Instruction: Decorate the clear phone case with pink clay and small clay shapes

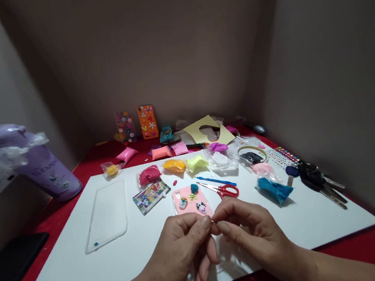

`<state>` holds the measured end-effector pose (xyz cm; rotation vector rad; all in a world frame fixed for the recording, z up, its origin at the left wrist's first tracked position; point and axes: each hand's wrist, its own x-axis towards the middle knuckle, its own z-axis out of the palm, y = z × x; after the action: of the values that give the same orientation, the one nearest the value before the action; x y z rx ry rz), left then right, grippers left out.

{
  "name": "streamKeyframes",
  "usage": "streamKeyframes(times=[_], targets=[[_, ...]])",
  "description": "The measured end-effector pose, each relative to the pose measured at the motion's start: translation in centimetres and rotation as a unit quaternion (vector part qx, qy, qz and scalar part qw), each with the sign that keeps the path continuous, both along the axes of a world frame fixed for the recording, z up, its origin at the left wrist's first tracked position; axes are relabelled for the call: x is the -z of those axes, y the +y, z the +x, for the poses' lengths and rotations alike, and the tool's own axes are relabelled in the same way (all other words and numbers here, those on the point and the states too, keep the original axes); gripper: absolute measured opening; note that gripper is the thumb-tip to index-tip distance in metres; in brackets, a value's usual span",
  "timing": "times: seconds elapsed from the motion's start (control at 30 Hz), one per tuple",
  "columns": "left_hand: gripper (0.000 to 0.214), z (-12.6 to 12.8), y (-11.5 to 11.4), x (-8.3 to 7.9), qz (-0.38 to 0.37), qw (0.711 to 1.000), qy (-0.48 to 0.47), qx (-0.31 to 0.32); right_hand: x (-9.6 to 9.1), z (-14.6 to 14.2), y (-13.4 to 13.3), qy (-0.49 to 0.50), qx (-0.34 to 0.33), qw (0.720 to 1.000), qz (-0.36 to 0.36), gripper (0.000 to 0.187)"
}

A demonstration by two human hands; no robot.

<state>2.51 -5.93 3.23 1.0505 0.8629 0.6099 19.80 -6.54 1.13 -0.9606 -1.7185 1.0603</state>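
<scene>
My left hand (185, 244) and my right hand (255, 232) meet fingertip to fingertip at the front middle of the board. Thumb and forefinger of each are pinched together. A tiny dark speck shows between them, too small to name. Just behind my fingers lies a pink phone case (186, 196) with small clay figures on it, its near part hidden by my hands. Red-handled scissors (229, 191) and a blue pen-like tool (218, 181) rest to its right. Near its top left is a small dark pink clay bit (175, 183).
On the white board (66, 276) are a clear case (108, 216), a patterned card (152, 197), bagged clay (173, 166), a blue clay packet (275, 190) and a tape roll (263, 151). Keys (320, 180) lie right; a purple cup (49, 175) stands left. Decorated cases (148, 122) lean behind.
</scene>
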Motion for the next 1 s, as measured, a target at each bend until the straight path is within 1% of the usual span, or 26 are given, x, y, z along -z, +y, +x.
streamKeyframes(times=[0.1,0.23,0.4,0.57,0.73,1.0], targets=[[0.045,-0.01,0.01,0.04,0.003,1.000,0.003,0.003,0.07,0.03,-0.11,0.006,-0.005,1.000,-0.002,0.014],[0.039,-0.03,-0.01,0.11,0.001,1.000,-0.001,-0.001,0.14,0.08,-0.14,0.018,-0.011,1.000,-0.003,0.015],[0.032,-0.06,0.03,0.32,-0.003,1.000,-0.009,-0.005,0.18,0.07,0.04,0.013,-0.006,1.000,0.006,0.016],[0.030,-0.14,-0.05,0.59,-0.006,1.000,-0.029,-0.003,0.24,0.07,0.14,0.009,-0.002,1.000,0.020,0.014],[0.032,-0.10,-0.14,0.60,0.000,0.999,-0.037,-0.003,0.14,-0.03,0.14,0.004,0.000,1.000,0.027,0.014],[0.042,-0.06,-0.15,0.51,-0.006,1.000,-0.012,-0.015,-0.03,-0.04,0.07,-0.013,0.012,0.999,0.030,0.017]])
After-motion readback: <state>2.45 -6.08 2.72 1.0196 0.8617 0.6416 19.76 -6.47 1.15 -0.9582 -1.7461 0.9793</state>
